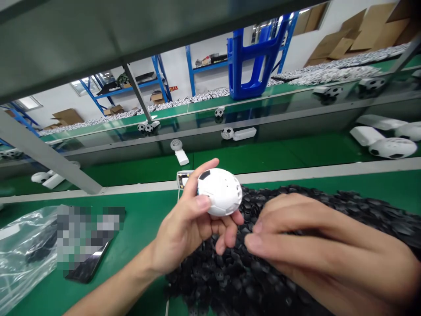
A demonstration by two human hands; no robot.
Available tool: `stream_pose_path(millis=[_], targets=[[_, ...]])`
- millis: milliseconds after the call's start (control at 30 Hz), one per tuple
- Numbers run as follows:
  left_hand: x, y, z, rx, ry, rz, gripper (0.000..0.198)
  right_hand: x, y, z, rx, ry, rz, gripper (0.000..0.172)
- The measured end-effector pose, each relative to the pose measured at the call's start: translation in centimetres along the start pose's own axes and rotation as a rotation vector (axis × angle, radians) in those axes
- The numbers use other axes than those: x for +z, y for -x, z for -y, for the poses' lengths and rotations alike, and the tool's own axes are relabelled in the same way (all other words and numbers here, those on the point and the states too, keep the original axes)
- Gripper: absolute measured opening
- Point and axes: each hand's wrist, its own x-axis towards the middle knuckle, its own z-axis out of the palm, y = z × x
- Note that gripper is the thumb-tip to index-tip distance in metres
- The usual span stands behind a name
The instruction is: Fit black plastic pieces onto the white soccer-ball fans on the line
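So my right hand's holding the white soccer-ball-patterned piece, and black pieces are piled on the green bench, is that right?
Not quite: in the head view, your left hand, not your right hand, holds the white soccer-ball-patterned piece; black pieces are piled on the green bench.

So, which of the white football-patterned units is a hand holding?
The unit gripped by the left hand; the other units on the green belt beyond lie untouched.

Bright light, glare on plastic bag (26,254) (right hand (329,245) slightly soft).
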Motion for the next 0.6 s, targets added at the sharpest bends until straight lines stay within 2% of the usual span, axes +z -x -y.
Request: stream_pose_path(millis=[67, 133, 200, 300, 433, 600], targets=[[0.3, 0.4, 0.4, 0.008, -0.105, -0.021, 0.086, 0.6, -0.1, 0.4, 0.152, -0.077, -0.054, 0.036], [0.7, 1.0, 0.8, 0.016, -0.224, -0.053, 0.085, 1.2, 0.0, 0.7, 0.292, -0.101, -0.142, 0.027], [0.9, 1.6, 1.2, 0.014, -0.321, -0.067, 0.083, 1.7, 0.1, 1.0, 0.365, -0.098, -0.181, 0.019], [1.2, 2.2, 1.4, 0.003, -0.410, -0.076, 0.078, 2.1, 0.3, 1.0, 0.405, -0.110, -0.203, 0.014], [1.4, 2.3, 1.0, 0.004, -0.515, -0.109, 0.070, 2.3, 0.3, 1.2, 0.433, -0.095, -0.247, 0.015], [1.7, 2.3, 0.7, 0.002, -0.569, -0.107, 0.073, 2.3, -0.1, 1.7, 0.479, -0.123, -0.257, 0.015]])
